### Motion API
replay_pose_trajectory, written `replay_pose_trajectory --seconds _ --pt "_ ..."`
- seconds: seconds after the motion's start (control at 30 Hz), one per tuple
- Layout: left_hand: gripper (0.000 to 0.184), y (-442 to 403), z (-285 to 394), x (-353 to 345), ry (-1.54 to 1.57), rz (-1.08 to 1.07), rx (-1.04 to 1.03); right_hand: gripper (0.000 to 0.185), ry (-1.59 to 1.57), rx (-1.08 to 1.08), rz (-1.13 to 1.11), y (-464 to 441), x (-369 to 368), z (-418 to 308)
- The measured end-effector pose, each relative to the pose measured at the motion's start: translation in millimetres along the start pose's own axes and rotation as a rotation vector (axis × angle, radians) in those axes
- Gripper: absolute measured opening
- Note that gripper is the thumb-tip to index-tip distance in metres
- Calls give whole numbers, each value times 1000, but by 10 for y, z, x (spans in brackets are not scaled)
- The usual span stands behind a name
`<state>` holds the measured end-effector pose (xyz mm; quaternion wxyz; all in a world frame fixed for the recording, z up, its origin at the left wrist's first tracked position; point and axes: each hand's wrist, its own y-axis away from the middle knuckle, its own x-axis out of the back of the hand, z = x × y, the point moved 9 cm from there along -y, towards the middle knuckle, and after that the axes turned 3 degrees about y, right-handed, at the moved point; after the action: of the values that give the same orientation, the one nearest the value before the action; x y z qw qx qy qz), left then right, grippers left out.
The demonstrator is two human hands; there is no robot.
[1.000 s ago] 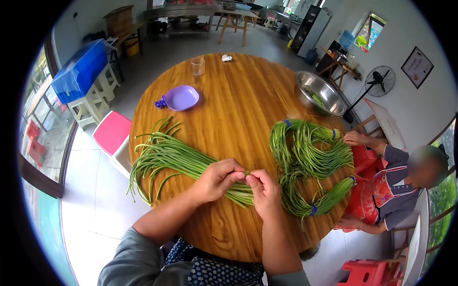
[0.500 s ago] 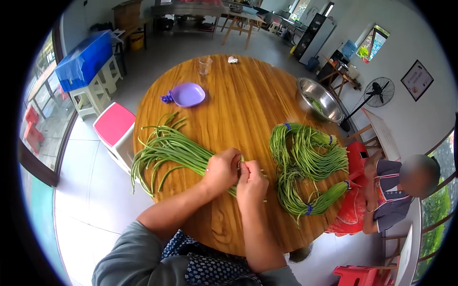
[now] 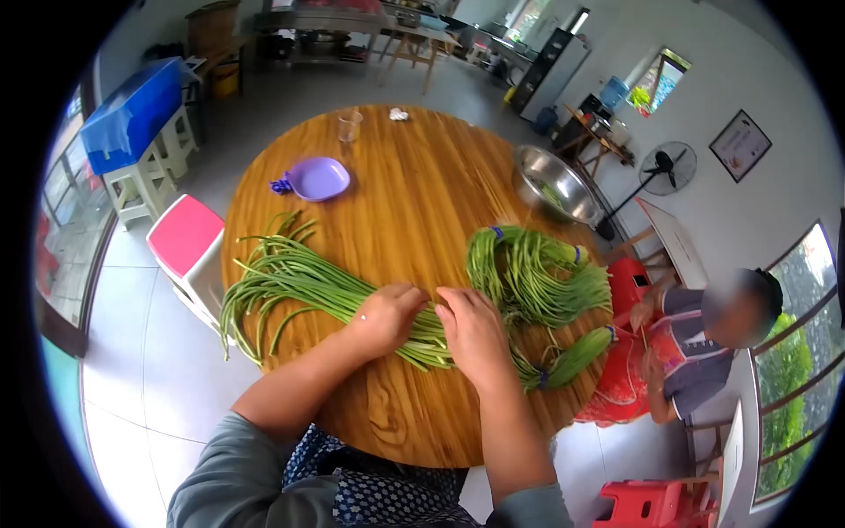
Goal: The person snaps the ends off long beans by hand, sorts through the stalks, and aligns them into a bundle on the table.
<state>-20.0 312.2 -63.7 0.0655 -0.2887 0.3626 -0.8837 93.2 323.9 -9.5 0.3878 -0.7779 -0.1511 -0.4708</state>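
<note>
A loose heap of long green stalks (image 3: 308, 280), which look like garlic scapes or long beans, lies across the table to my left. My left hand (image 3: 390, 319) is over the heap's right part, fingers closed in a pinch. Beside it, a small gap away, my right hand (image 3: 473, 333) has its thumb and fingertips drawn together. Whatever lies between the fingertips is too small to make out. Cut stalk ends show below and between my hands. To the right are a large coiled bundle (image 3: 546, 273) and a smaller bundle (image 3: 576, 359), both bound with blue ties.
The round wooden table (image 3: 396, 207) holds a purple dish (image 3: 319, 179) with blue ties beside it, a clear cup (image 3: 349, 126) and a steel basin (image 3: 563, 189) with some greens. A person (image 3: 695, 352) sits at the right. A pink-topped stool (image 3: 185, 233) stands left.
My hands have come slightly apart, the right one moving rightward. The pale stalk tip seen between them no longer shows clearly. The view has shifted right, and the seated person's hands have moved.
</note>
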Motion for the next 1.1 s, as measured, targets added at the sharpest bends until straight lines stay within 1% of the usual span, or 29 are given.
replay_pose_trajectory --seconds 0.03,0.07,0.1,0.13,0.2,0.23,0.3,0.33,0.37,0.4,0.43,0.47,0.5,0.53,0.57,0.63,0.67,0.77,0.8,0.83,0.9,0.97,1.0,1.03,1.07,1.1 --pt "16 34 -35 4 -23 -14 2 29 -25 -29 45 54 -86 43" --pt "15 70 -90 -24 -32 -32 8 32 -63 -53 82 97 -194 52" --pt "16 90 -129 -77 -71 -80 -10 37 -29 -53 120 128 -252 69" --pt "16 100 -141 -64 -69 -77 28 38 -75 -42 245 172 -219 63" --pt "15 123 -200 -97 -66 -81 22 34 -619 -324 188 221 -295 193" --pt "15 143 -171 -90 -78 -110 41 32 -845 -330 178 188 -185 76" --pt "18 83 -144 -65 -63 -129 63 37 -1111 -219 54 -15 154 -446" --pt "15 134 -258 -193 -74 -178 -53 41 -1233 -161 -7 -68 318 -704" --pt "12 258 -344 -325 -69 -224 -163 45 -1347 -102 -128 -86 431 -985" --pt "12 221 -353 -302 135 -250 87 50 -1461 -31 -249 -112 553 -1241" --pt "13 228 -350 -266 335 -220 339 57 -1447 28 -410 -130 663 -1449" --pt "13 109 -236 -177 140 -142 223 57 -1488 47 -477 -136 744 -1623" --pt "12 70 -193 -140 35 -108 144 60 -1511 73 -531 -181 833 -1775" --pt "12 39 -146 -101 -73 -67 70 43 -1488 74 -523 -261 1004 -1791" --pt "12 59 -162 -106 -96 -77 81 42 -1296 50 -490 -241 949 -1833" --pt "13 20 -114 -80 -57 -70 -2 40 -906 1 -455 -186 838 -1911" --pt "13 -8 -124 -61 -87 -68 -6 42 -1038 -38 -459 -174 841 -1892" --pt "15 63 -96 -112 -46 -88 25 46 -1488 208 -279 10 839 -1887" --pt "14 53 -104 -122 -48 -97 49 46 -1750 166 -248 60 861 -1829" --pt "13 25 -126 -89 -58 -97 72 46 -1864 148 -212 79 916 -1744" --pt "12 28 -131 -93 -59 -77 42 47 -1978 28 -89 66 1043 -1416" --pt "11 9 -47 -22 -82 -81 2 48 -2046 -117 99 31 1191 -1071" --pt "12 25 -111 -75 -68 -85 34 36 -2053 -256 328 46 1269 -831" --pt "12 22 -106 -71 -60 -88 45 29 -2037 -264 479 65 1405 -741" --pt "12 33 -135 -91 -34 -71 25 29 -2025 -248 546 52 1462 -732" --pt "12 27 -126 -83 -33 -76 35 29 -2011 -208 545 23 1464 -773"
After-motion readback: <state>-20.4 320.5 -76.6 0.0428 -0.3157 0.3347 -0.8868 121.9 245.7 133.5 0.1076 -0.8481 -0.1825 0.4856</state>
